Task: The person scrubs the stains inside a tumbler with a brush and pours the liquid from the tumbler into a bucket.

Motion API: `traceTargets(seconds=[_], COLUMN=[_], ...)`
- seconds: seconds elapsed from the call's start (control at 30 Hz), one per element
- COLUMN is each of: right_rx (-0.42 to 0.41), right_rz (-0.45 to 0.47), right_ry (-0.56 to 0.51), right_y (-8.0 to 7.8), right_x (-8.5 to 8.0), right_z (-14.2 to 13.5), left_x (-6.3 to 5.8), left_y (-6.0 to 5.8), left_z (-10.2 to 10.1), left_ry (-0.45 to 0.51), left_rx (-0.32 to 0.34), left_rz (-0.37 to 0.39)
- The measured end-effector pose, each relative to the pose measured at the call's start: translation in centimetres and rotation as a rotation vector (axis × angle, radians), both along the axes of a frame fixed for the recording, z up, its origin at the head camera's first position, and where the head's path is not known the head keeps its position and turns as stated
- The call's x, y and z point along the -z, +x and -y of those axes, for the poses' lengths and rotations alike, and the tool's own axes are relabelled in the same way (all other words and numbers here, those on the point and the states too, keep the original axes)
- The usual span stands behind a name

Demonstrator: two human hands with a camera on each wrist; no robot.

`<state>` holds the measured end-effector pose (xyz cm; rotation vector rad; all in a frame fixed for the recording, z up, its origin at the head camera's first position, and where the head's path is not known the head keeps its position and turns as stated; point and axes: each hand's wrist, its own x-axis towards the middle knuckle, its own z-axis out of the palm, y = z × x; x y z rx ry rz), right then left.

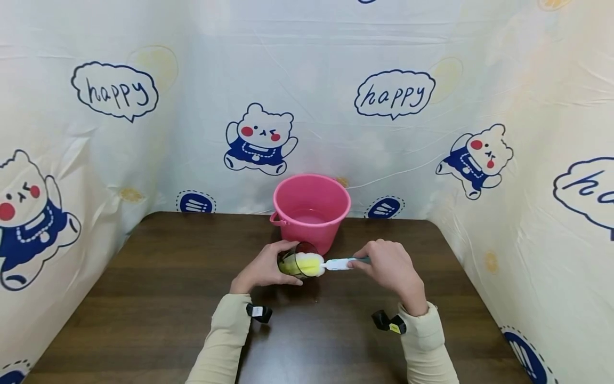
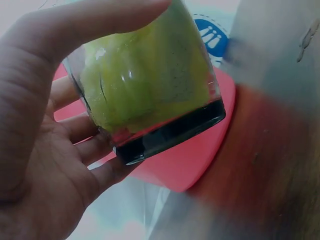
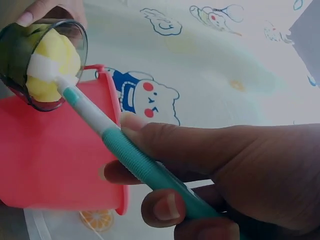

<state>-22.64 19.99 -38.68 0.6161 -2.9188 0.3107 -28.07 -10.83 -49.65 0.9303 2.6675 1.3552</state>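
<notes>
In the head view my left hand (image 1: 268,266) grips a dark-tinted glass (image 1: 288,265) lying tilted on its side in the air, its mouth facing right. The left wrist view shows the thumb across the glass (image 2: 145,85) and the fingers behind it. My right hand (image 1: 388,266) holds a sponge bottle brush (image 1: 338,264) by its green and white handle. Its yellow and white sponge head (image 3: 55,62) sits partly inside the glass. In the right wrist view the thumb and fingers curl round the ribbed green handle (image 3: 130,155).
A pink bucket (image 1: 312,224) stands just behind the glass, near the table's back edge, with what looks like water in it. The brown wooden table (image 1: 168,277) is bordered by a printed white curtain (image 1: 326,69) at the back and sides.
</notes>
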Motion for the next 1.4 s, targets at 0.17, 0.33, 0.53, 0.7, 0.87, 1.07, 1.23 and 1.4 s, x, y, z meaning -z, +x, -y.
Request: traceTargets(seconds=[0.17,0.33,0.53,0.7,0.87,1.07,1.23,1.4], right_rx=[0.033,0.037,0.010,0.036,0.028,0.036,0.056,0.004], right_rz=[-0.023,0.005,0.026,-0.038,-0.003,-0.007,0.004,-0.012], right_ry=[-0.021,-0.006,-0.021,-0.049,-0.025,-0.062,-0.043,-0.029], right_y=[-0.15,-0.20,0.04,-0.18,-0.18,-0.23,-0.35,-0.55], right_x=[-0.11,0.05,0.07,0.19,0.27,0.57,0.85,0.71], right_z=[-0.10,-0.05,-0.07,-0.17,-0.06,-0.28,-0.11,0.14], left_x=[-0.07,0.06,0.46,0.31,0.26,0.39,0.44,0.37], left_y=[0.00,0.04,0.01,0.00,0.00,0.07,0.02,-0.14], left_z=[-0.26,-0.16,-0.04,0.05,0.13,-0.03,0.00,0.20], left_ry=[-0.002,-0.007,-0.017,0.000,-0.007,-0.004,0.000,0.003], left_rx=[-0.009,-0.015,0.006,-0.029,-0.026,-0.021,-0.019,-0.021], left_rz=[0.015,0.011,0.017,0.020,0.015,0.013,0.013,0.006])
